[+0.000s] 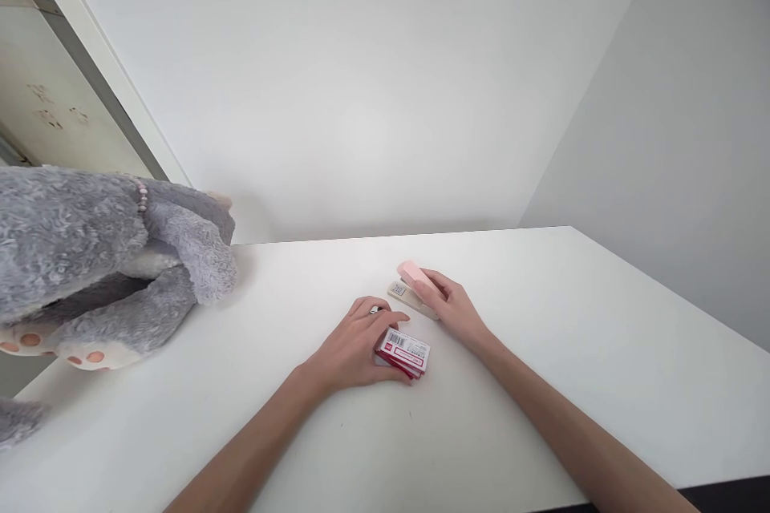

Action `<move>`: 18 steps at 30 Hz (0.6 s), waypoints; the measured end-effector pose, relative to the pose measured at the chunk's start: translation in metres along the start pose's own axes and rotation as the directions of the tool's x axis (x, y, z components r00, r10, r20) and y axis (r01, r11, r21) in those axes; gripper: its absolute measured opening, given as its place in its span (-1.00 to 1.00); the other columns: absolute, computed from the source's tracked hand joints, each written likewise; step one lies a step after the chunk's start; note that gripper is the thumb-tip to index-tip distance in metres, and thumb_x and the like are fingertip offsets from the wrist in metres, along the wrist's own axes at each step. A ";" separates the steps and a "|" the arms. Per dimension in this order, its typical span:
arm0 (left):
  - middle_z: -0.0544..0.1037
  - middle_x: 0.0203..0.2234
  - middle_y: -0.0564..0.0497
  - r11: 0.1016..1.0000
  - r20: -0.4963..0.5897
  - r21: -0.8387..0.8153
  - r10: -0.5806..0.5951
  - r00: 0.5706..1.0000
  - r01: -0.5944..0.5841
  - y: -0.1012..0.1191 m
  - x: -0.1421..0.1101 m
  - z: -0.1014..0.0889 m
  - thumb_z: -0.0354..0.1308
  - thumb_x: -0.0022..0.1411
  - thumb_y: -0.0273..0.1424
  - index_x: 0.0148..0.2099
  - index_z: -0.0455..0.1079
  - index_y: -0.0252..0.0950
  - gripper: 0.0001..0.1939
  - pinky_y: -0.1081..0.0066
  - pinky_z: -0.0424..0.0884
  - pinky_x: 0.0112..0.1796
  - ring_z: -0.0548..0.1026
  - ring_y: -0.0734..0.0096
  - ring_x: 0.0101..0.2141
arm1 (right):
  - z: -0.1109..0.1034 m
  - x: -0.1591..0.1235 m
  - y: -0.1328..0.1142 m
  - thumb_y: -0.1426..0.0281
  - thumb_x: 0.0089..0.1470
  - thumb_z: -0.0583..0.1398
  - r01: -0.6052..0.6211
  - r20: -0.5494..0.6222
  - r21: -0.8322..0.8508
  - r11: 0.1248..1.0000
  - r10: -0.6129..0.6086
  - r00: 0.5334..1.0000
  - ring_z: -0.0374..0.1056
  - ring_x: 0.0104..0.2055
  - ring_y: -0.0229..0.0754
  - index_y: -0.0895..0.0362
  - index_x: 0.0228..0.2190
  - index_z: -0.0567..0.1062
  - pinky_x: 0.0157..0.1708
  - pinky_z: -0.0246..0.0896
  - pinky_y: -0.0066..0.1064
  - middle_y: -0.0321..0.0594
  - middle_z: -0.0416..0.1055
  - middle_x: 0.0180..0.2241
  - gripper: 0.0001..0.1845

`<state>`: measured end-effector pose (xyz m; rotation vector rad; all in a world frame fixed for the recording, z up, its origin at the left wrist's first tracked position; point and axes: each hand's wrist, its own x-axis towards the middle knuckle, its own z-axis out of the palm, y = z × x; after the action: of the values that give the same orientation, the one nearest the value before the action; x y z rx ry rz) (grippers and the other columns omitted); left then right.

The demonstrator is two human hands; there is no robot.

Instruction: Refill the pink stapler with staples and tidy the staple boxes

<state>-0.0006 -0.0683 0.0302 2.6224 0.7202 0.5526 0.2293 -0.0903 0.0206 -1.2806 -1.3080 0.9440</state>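
Observation:
My right hand (457, 311) is closed around a stapler with a pink top arm (414, 273) and a cream base (415, 300). A small printed square code shows on the base's far left end. The stapler's arm is raised at an angle above the base. Just nearer to me, my left hand (358, 345) curls around a small red-and-white box (407, 348) with a barcode on top. Its thumb lies along the near side and its fingers arch over the far side. More red and white layers show under the box, partly hidden by the hand. A ring is on one left finger.
A large grey plush toy (174, 256) with a bead string leans over the left part of the white table (289, 288). A white wall (373, 96) stands behind the table, with a grey wall (679, 136) at the right.

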 end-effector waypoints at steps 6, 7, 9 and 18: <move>0.52 -0.02 -0.08 0.994 -0.137 -0.063 -0.102 0.985 0.094 -0.003 -0.001 0.004 0.47 0.04 0.00 0.15 0.37 -0.09 -0.30 0.09 0.41 0.07 0.35 0.01 0.12 | 0.001 -0.001 -0.002 -0.03 0.25 0.18 -0.005 -0.012 -0.048 0.999 0.005 1.000 0.42 0.08 0.03 -0.05 0.04 0.56 0.09 0.29 -0.13 -0.21 0.53 0.09 -0.53; 0.51 0.00 -0.07 0.991 -0.167 -0.079 -0.121 0.978 0.110 -0.004 -0.001 0.004 0.47 0.05 0.00 0.16 0.37 -0.08 -0.30 0.10 0.41 0.07 0.35 0.02 0.12 | 0.001 -0.001 -0.002 -0.04 0.25 0.18 -0.009 -0.014 -0.059 0.998 0.008 1.000 0.42 0.07 0.03 -0.05 0.03 0.56 0.08 0.30 -0.13 -0.21 0.54 0.08 -0.52; 0.51 -0.01 -0.05 0.985 -0.209 -0.111 -0.157 0.965 0.136 -0.005 -0.001 0.004 0.46 0.06 -0.02 0.19 0.35 -0.06 -0.30 0.12 0.42 0.06 0.36 0.05 0.11 | 0.002 -0.001 -0.002 -0.04 0.25 0.17 -0.013 -0.018 -0.072 0.997 0.012 1.000 0.42 0.06 0.04 -0.05 0.02 0.56 0.06 0.31 -0.13 -0.21 0.55 0.07 -0.52; 0.53 -0.06 0.01 0.925 -0.268 -0.294 -0.321 0.909 0.240 -0.001 0.000 0.001 0.44 0.13 -0.14 0.15 0.36 -0.05 -0.42 0.18 0.39 0.06 0.47 0.14 0.04 | 0.002 0.000 0.002 -0.04 0.25 0.16 -0.008 -0.027 -0.087 0.996 0.005 1.000 0.43 0.05 0.03 -0.06 0.03 0.56 0.05 0.31 -0.13 -0.22 0.55 0.06 -0.52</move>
<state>-0.0005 -0.0674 0.0294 2.1642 1.0311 0.9157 0.2277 -0.0896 0.0182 -1.3603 -1.3372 0.8797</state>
